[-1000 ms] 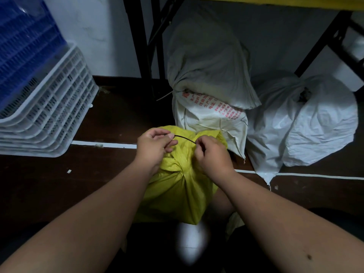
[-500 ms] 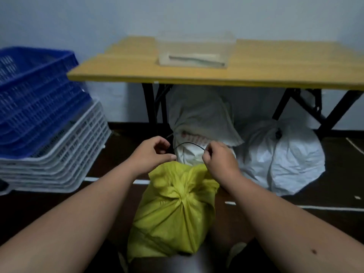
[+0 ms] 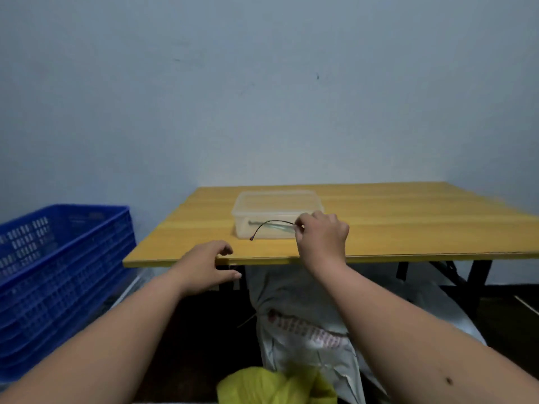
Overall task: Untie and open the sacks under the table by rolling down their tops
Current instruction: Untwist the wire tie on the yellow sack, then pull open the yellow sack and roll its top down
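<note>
Right hand [image 3: 322,237] is pinching a thin dark tie [image 3: 269,225] over the bench [image 3: 408,225], left hand [image 3: 204,268] hanging loosely open, yellow sack [image 3: 274,386] looking possibly loosened, blurred.

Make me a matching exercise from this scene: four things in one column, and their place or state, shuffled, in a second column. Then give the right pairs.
Things:
1. twist tie
2. clear plastic box
3. yellow sack
4. blue crates

Places or states:
A. stacked at the left of the table
B. pinched in the right hand
C. on the floor at the bottom edge of the view
D. standing on the tabletop

Pairs: 1-B, 2-D, 3-C, 4-A
</note>
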